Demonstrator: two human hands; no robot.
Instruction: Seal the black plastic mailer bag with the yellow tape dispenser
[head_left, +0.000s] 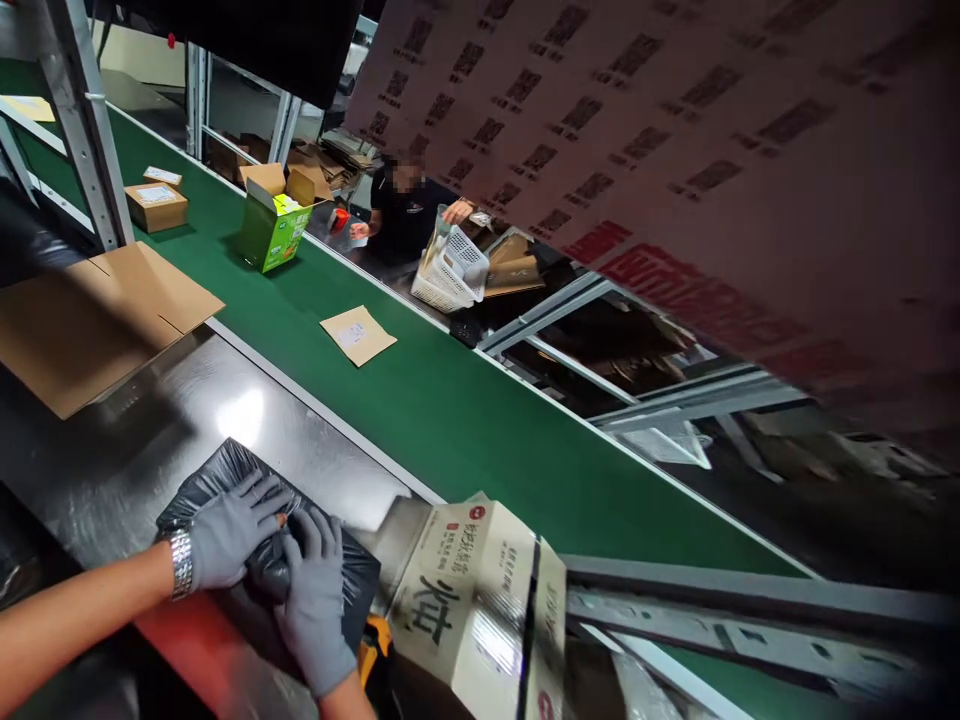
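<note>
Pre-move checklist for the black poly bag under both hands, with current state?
1. Both hands on bag: ok. Left hand and right hand press flat on the black poly bag; no closed grip on it.
2. Bag supported: ok. It lies on the steel table.
3. Bag sealed: cannot tell, the hands cover its opening end.
4. Belt next to the table free: ok. The green conveyor belt is bare there; the flat envelope and green carton lie farther along.
5. Side clearance: not ok. The printed carton stands right against the bag's edge.
6. Co-worker clear: ok. The person is across the belt, handling a white basket.
</note>
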